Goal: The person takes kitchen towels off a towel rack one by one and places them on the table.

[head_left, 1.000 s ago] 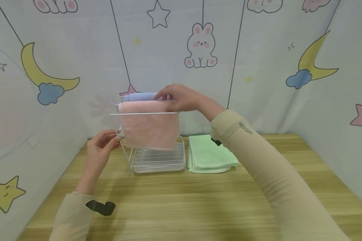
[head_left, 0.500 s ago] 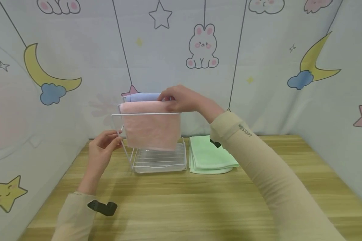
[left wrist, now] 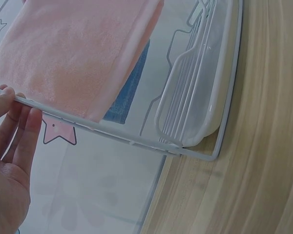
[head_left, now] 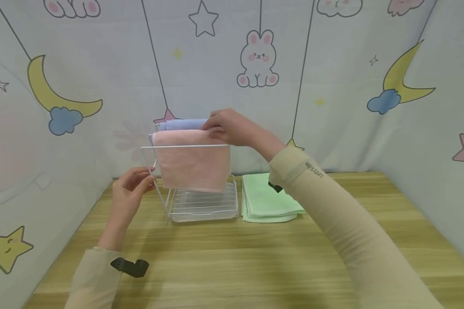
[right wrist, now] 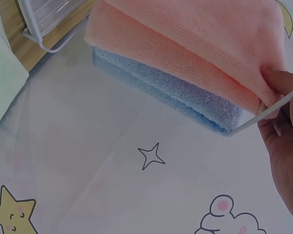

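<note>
A white wire rack [head_left: 189, 146] stands on the table, its side frame pinched between the thumb and fingers of my left hand [head_left: 127, 193]. Over one upper bar hangs a pink towel [head_left: 193, 167]. My right hand [head_left: 233, 126] pinches that towel at its top right corner; in the right wrist view the thumb [right wrist: 283, 80] presses on the cloth and the fingers lie behind. A blue towel [right wrist: 171, 90] hangs on the bar behind, mostly hidden by the pink one in the head view.
A folded green towel [head_left: 268, 199] lies on the wooden table [head_left: 224, 262], right of the rack. Under the rack's lower wires sits a clear tray [left wrist: 212, 92]. A patterned white curtain [head_left: 216, 77] encloses the back and sides.
My right hand shifts slightly at the pink towel's top right corner, its fingers closing up. My left hand keeps its hold on the rack. The towels look almost unmoved.
</note>
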`<state>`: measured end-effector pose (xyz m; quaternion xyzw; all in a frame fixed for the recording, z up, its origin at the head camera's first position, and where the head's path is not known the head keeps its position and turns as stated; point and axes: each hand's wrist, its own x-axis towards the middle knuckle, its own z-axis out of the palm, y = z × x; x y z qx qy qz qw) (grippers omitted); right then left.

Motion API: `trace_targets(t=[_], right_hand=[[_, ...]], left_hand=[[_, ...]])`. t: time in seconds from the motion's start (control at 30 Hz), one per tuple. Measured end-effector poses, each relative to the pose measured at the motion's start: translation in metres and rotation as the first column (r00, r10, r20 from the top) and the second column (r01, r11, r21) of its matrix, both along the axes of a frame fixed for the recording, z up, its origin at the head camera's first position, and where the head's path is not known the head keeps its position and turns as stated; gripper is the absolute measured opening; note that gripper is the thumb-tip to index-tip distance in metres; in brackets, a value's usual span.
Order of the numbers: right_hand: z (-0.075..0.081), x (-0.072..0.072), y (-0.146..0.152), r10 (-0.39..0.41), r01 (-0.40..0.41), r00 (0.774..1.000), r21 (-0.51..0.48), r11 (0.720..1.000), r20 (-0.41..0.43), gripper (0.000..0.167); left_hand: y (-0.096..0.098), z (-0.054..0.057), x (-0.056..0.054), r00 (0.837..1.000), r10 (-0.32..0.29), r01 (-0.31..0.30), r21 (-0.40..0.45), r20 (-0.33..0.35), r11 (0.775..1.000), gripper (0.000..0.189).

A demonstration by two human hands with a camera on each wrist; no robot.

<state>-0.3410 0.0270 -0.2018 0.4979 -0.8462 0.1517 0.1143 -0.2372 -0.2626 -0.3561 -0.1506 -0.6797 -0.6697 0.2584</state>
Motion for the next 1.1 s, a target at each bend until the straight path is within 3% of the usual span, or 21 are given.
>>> trace_targets(t=[0.2,0.53,0.83,1.1], right_hand=[[-0.003,0.000,0.002,0.019,-0.023,0.995,-0.038,0.999,-0.096,0.020],[-0.005,0.004,0.003,0.034,-0.046,0.986,-0.068,0.997,-0.166,0.021],[-0.004,0.010,0.004,-0.039,0.033,0.987,-0.043,0.999,-0.158,0.020],[0.001,0.010,0.005,-0.044,0.047,0.994,0.031,0.998,-0.104,0.024]], left_hand=[[0.001,0.001,0.000,1.000,-0.003,0.003,0.000,-0.005,1.000,0.014],[0.000,0.000,-0.001,1.000,-0.006,0.007,-0.012,0.016,1.000,0.014],[-0.001,0.000,0.001,1.000,-0.010,0.011,-0.015,0.024,1.000,0.015],[0.000,0.000,0.001,1.000,-0.015,0.015,-0.005,0.021,1.000,0.015]])
